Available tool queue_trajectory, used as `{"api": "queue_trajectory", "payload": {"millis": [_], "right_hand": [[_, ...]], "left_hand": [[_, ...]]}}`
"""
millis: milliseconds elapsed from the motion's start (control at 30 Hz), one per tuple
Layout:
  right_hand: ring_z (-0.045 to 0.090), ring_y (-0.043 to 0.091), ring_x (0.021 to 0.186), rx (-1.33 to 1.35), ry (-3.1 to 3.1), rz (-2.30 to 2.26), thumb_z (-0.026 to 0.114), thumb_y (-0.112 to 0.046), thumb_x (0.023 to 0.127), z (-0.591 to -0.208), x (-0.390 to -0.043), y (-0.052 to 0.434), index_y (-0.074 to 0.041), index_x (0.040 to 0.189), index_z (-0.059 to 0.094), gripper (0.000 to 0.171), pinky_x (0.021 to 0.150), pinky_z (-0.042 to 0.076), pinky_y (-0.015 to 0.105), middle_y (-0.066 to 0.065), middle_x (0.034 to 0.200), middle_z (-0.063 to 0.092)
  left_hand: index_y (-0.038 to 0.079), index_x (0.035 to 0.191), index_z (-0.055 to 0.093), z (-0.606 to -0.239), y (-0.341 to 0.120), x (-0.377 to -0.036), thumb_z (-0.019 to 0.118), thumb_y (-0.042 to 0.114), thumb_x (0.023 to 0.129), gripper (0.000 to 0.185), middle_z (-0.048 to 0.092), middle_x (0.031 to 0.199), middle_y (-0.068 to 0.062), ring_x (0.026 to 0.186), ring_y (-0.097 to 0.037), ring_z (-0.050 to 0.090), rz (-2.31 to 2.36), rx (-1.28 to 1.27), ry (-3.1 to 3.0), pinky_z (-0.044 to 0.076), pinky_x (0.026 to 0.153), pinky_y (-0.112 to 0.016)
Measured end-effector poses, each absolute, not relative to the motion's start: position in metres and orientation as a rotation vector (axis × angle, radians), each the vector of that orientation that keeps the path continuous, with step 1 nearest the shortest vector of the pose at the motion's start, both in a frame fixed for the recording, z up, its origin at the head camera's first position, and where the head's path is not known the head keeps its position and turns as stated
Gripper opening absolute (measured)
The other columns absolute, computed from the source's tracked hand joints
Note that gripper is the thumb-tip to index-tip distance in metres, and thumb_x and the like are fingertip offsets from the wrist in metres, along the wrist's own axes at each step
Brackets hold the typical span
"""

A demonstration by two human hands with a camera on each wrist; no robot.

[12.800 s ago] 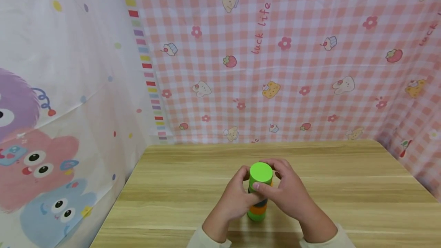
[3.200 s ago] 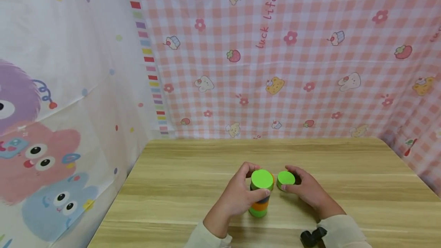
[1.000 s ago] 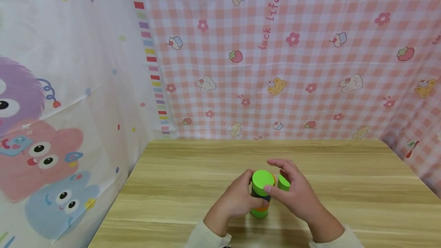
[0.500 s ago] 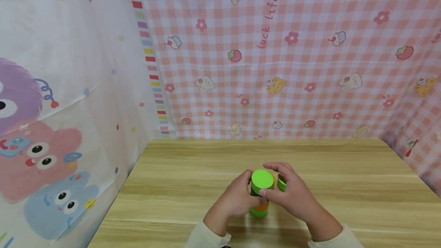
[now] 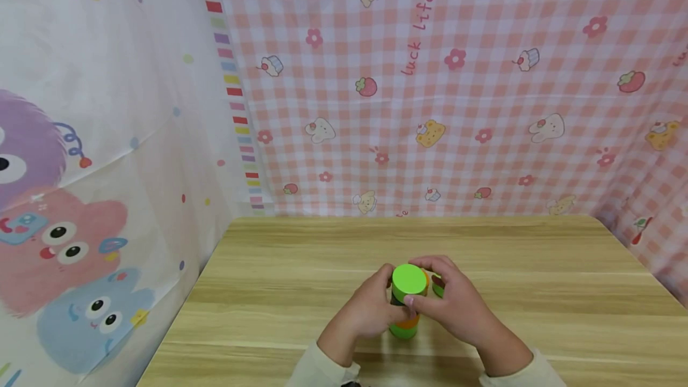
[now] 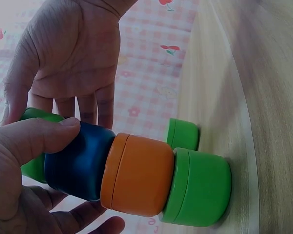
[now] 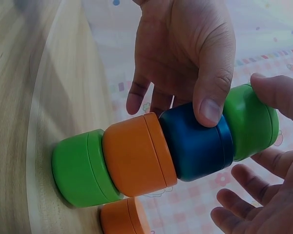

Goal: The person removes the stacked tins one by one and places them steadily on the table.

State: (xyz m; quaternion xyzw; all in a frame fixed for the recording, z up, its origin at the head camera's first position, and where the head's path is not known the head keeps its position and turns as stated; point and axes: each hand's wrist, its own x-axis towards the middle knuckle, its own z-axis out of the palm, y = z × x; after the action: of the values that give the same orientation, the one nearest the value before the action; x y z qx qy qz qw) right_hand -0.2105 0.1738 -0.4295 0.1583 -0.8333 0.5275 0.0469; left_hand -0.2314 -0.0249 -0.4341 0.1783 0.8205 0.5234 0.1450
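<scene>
Small round lidded jars stand in a slightly leaning tower. From the bottom they are a green jar (image 6: 202,187), an orange jar (image 6: 139,175), a dark blue jar (image 7: 195,141) and a top green jar (image 5: 409,279). My left hand (image 5: 368,309) holds the tower at the blue jar, its thumb across the front. From the other side my right hand (image 5: 459,300) grips the top green jar, thumb at the lid edge and fingers curved behind. Another green jar (image 6: 182,134) stands on the table beyond the tower, partly hidden by my right hand in the head view.
Close behind the tower's base is another orange jar (image 7: 124,217), mostly hidden in the head view. The wooden table (image 5: 290,273) runs back to a pink checked cloth (image 5: 333,106). A white cartoon-printed cloth (image 5: 134,196) hangs at the left.
My right hand has left the separate green jar on the table, moved left to the tower and closed its fingers round the top jar. My left hand has slid slightly lower on the tower.
</scene>
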Motion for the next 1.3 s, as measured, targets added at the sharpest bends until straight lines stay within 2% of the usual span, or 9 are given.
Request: {"api": "queue_trajectory", "payload": {"millis": [667,967,1300], "right_hand": [[0.057,0.029,0.125,0.488,-2.528,1.583,0.085,-0.024,0.090,-0.420,-0.210,0.181,-0.011,0.131,0.067,0.046,0.108,0.043,0.071,0.007,0.130,0.061],[0.058,0.028,0.122,0.547,-2.508,1.589,0.084,-0.021,0.092,-0.421,-0.213,0.190,-0.010,0.131,0.067,0.044,0.109,0.042,0.071,0.006,0.128,0.064],[0.058,0.028,0.121,0.588,-2.497,1.597,0.081,-0.018,0.094,-0.418,-0.216,0.200,-0.006,0.133,0.065,0.044,0.108,0.045,0.069,0.009,0.129,0.064]], "left_hand": [[0.015,0.118,0.057,-0.435,-0.026,-0.234,0.087,0.017,0.086,0.044,0.063,0.138,-0.008,0.125,-0.028,0.061,1.498,0.518,2.329,0.053,0.103,-0.056],[0.015,0.121,0.057,-0.435,-0.024,-0.234,0.086,0.013,0.086,0.046,0.063,0.137,-0.006,0.126,-0.027,0.060,1.502,0.529,2.330,0.051,0.105,-0.057],[0.017,0.122,0.057,-0.434,-0.024,-0.233,0.086,0.016,0.086,0.046,0.062,0.138,-0.006,0.130,-0.031,0.058,1.483,0.488,2.344,0.048,0.108,-0.061]]}}
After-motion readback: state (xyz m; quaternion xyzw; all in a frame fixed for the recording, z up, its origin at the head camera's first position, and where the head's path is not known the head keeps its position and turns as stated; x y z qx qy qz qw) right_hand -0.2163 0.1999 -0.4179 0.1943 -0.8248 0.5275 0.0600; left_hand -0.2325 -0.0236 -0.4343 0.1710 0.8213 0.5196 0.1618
